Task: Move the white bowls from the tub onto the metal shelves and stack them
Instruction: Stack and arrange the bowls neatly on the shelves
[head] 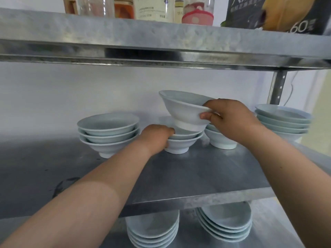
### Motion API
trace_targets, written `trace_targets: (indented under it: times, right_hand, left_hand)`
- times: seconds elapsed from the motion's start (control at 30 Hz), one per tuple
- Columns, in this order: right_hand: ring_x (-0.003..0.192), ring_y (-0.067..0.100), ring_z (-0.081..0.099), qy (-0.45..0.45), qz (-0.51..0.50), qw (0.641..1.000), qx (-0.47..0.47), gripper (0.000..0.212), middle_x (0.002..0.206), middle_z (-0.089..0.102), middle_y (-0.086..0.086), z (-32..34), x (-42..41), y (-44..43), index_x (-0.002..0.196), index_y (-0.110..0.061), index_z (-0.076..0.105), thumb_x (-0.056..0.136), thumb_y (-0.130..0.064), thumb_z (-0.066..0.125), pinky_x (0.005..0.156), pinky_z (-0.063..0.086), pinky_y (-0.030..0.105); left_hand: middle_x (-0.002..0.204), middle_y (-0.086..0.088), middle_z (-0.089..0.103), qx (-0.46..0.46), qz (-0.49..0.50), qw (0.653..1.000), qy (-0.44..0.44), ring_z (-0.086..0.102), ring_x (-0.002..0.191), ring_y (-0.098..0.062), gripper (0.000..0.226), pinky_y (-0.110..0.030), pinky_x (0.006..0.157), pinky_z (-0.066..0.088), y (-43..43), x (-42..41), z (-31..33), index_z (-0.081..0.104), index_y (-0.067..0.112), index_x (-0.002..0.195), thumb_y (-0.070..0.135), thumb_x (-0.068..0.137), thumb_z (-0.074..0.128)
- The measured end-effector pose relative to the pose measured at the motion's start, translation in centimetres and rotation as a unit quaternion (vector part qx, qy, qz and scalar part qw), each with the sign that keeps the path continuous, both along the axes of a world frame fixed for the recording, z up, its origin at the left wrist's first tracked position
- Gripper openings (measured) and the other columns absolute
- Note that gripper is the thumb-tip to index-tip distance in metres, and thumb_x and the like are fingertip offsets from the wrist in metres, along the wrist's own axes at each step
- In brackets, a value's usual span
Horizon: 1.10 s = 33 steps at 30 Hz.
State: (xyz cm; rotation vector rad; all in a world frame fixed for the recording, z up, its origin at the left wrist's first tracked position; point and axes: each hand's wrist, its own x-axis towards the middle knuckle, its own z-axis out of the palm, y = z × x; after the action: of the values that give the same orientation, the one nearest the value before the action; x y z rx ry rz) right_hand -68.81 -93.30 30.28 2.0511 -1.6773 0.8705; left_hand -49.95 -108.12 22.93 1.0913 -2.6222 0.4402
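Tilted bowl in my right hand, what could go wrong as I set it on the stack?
The tilted bowl is pinched only at its rim by the right hand; it could slip and chip the middle stack below. Held at an angle, its foot may land off-centre and sit crooked. The left hand grips that stack's rim, so it could get caught underneath.

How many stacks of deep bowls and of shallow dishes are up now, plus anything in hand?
Deep bowl stacks: 3: left stack, middle stack, right stack
Shallow dish stacks: 3: far-right stack, lower-left stack, lower-right stack
Held bowl: 1
Total: 7
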Motion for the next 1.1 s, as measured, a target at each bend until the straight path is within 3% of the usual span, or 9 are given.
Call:
trace_targets:
  times: [0.17,0.23,0.33,0.4,0.53,0.6,0.87,1.03,1.1]
  right_hand:
    - [0.068,0.023,0.051,0.053,0.02,0.994,-0.094,0.026,0.07,0.058,0.003,-2.1,-1.4,2.7,0.086,-0.009,0.066,0.095,-0.032,0.057,0.063,0.034,0.029]
    - [0.069,0.019,0.052,0.078,0.019,0.993,-0.089,0.031,0.071,0.063,0.002,-2.9,-1.9,3.4,0.088,-0.01,0.067,0.094,-0.036,0.051,0.077,0.033,0.018]
    - [0.078,0.026,0.061,0.078,0.014,0.994,-0.07,0.039,0.078,0.068,0.001,-4.0,-2.5,4.5,0.09,-0.015,0.067,0.095,-0.045,0.043,0.1,0.041,0.03]
    - [0.083,0.026,0.063,0.072,0.015,0.994,-0.077,0.041,0.081,0.069,-0.003,-4.6,-2.8,5.5,0.092,-0.018,0.067,0.095,-0.048,0.04,0.087,0.052,0.039]
    - [0.074,0.012,0.054,0.1,0.04,0.991,-0.083,0.039,0.076,0.063,-0.006,-5.1,-4.0,7.1,0.089,-0.019,0.067,0.095,-0.047,0.04,0.06,0.041,0.026]
    - [0.074,0.011,0.056,0.115,0.039,0.99,-0.071,0.038,0.078,0.065,-0.008,-5.5,-4.4,7.7,0.09,-0.021,0.067,0.094,-0.048,0.041,0.06,0.045,0.025]
    - [0.068,0.017,0.058,0.135,0.08,0.987,-0.04,0.031,0.071,0.061,-0.008,-9.2,-2.5,5.2,0.087,-0.021,0.067,0.094,-0.043,0.046,0.057,0.049,0.032]
    - [0.069,0.018,0.059,0.137,0.065,0.988,-0.037,0.035,0.07,0.061,-0.009,-11.0,-0.5,1.5,0.085,-0.022,0.066,0.093,-0.045,0.04,0.058,0.035,0.023]
    - [0.069,0.019,0.059,0.142,0.059,0.987,-0.051,0.034,0.069,0.061,-0.007,-11.5,-0.1,0.0,0.084,-0.021,0.065,0.094,-0.045,0.043,0.059,0.041,0.025]
  left_hand:
    - [0.097,-0.002,0.061,0.012,-0.013,0.999,0.028,0.058,0.093,-0.026,0.003,-0.029,0.069,0.038,-0.4,0.6,0.0,0.055,0.022,0.089,0.025,0.088,0.056]
    - [0.096,-0.003,0.061,0.011,-0.004,0.999,0.034,0.058,0.092,-0.027,0.004,-0.032,0.071,0.043,-0.4,0.8,0.2,0.053,0.022,0.087,0.023,0.088,0.056]
    - [0.101,-0.007,0.063,0.016,0.018,0.999,0.037,0.058,0.093,-0.028,0.006,-0.034,0.074,0.045,-0.6,1.1,1.0,0.05,0.021,0.088,0.022,0.088,0.056]
    - [0.111,-0.008,0.064,0.019,0.031,0.998,0.046,0.059,0.1,-0.029,0.014,-0.036,0.082,0.048,-0.7,1.3,1.7,0.058,0.019,0.102,0.021,0.088,0.057]
    - [0.122,-0.011,0.062,0.005,0.038,0.995,0.093,0.057,0.113,-0.032,0.032,-0.034,0.085,0.047,-0.9,1.8,3.5,0.059,0.017,0.122,0.022,0.09,0.06]
    - [0.112,-0.011,0.062,-0.007,0.044,0.993,0.112,0.058,0.104,-0.031,0.023,-0.032,0.075,0.043,-1.1,1.9,4.7,0.06,0.016,0.11,0.024,0.089,0.061]
    - [0.112,-0.004,0.064,-0.037,0.018,0.977,0.21,0.056,0.102,-0.03,0.019,-0.027,0.07,0.031,0.1,2.6,8.5,0.06,0.029,0.104,0.026,0.086,0.064]
    - [0.09,0.002,0.055,-0.076,-0.004,0.981,0.176,0.052,0.087,-0.026,0.009,-0.029,0.064,0.028,2.3,3.1,8.8,0.055,0.029,0.092,0.026,0.087,0.062]
    - [0.083,0.005,0.049,-0.082,-0.011,0.985,0.151,0.047,0.08,-0.022,0.013,-0.03,0.06,0.026,3.0,3.1,8.1,0.049,0.028,0.085,0.025,0.087,0.061]
